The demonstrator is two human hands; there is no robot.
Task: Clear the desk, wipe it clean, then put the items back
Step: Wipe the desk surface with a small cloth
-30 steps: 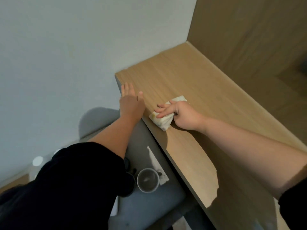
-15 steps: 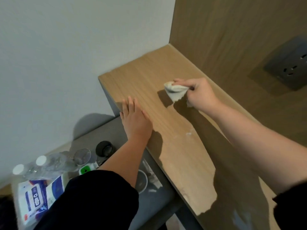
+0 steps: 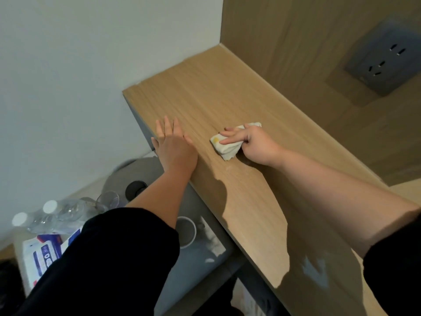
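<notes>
Vs half a sec earlier, the right hand point(image 3: 255, 144) had pulled the cloth point(image 3: 227, 143) back from the far side of the desk point(image 3: 239, 201) to just right of the left hand point(image 3: 175, 149), now pressed flat on the wood, not lifted. Right hand gripped the folded cloth, two fingers point(image 3: 230, 140) laid over it; its long axis ran diagonally, near-left to far-right. Left hand lay open, palm down, at the desk's left edge, w/ a cup point(image 3: 185, 231) and bottles point(image 3: 59, 213) below it.
</notes>
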